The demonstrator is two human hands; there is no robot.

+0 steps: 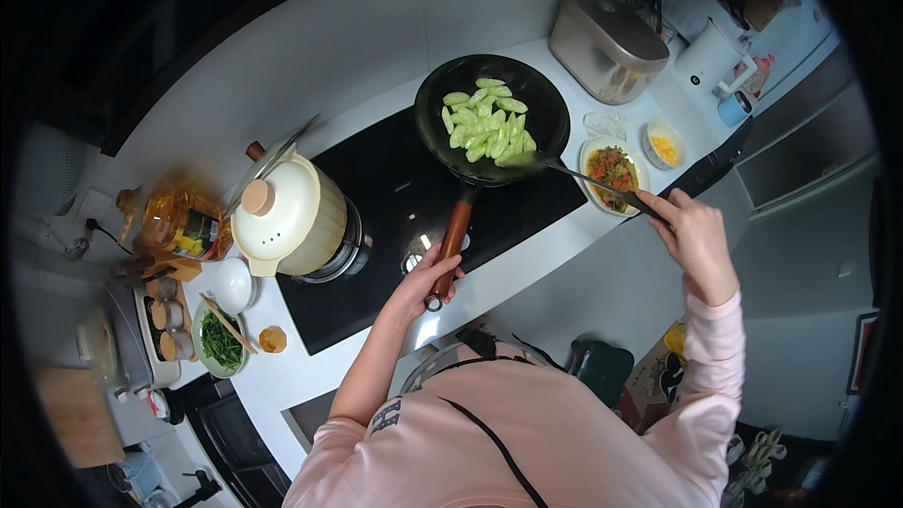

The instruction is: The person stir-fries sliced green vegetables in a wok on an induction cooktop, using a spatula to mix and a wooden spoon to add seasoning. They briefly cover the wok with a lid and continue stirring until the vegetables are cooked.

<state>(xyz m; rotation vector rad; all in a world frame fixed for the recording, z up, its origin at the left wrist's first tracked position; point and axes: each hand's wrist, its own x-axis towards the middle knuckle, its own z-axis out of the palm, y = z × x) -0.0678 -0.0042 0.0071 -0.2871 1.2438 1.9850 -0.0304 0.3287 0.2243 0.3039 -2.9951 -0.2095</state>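
Observation:
My left hand (429, 281) grips the wooden handle of a dark wok (547, 106) on the right side of the black cooktop (391, 212). Pale green sliced vegetable pieces (487, 120) lie together in the wok. In my right hand (688, 236) is the dark handle of a metal spatula (585, 180); its blurred tip is in the wok at the pieces' lower right edge. The spatula's shaft passes above a plate of cooked food with red and green bits (612, 173). Beside that plate stands a bowl of yellow chopped food (664, 148).
A lidded cream pot (303, 215) sits on the left burner, with an oil bottle (183, 226) beside it. Leafy greens (220, 342) with chopsticks, a white bowl (235, 286) and spice jars (168, 314) stand left. A rice cooker (610, 46) and white kettle (712, 60) are at the back right.

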